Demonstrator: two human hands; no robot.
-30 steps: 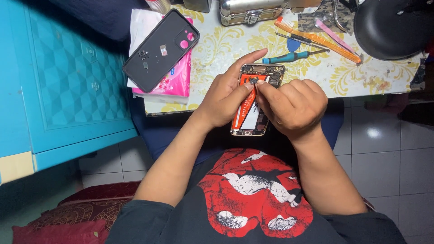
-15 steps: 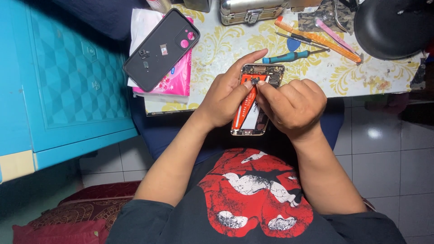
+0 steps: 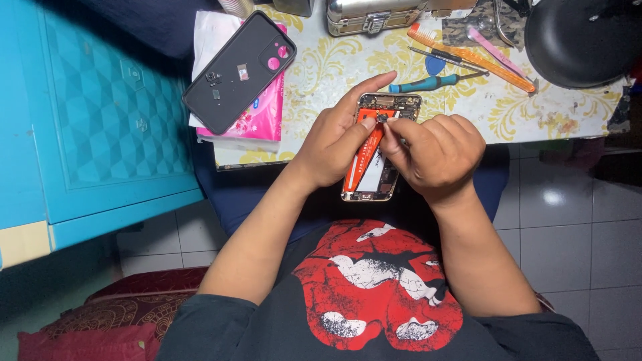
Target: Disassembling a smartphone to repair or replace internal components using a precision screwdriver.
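An opened phone body with an orange battery and bare circuitry lies lengthwise at the table's near edge, over my lap. My left hand grips its left side, thumb across the battery, forefinger stretched past the top corner. My right hand covers the phone's right side; its thumb and forefinger pinch at a small part near the top of the battery. What they pinch is too small to tell.
A black phone back cover lies on a pink packet at the left. A teal-handled screwdriver, orange toothbrush, pink pry tool, metal case and black round pan sit on the floral table. A turquoise cabinet stands left.
My right hand's fingertips have shifted slightly toward the top of the battery. The phone and my left hand stay as before.
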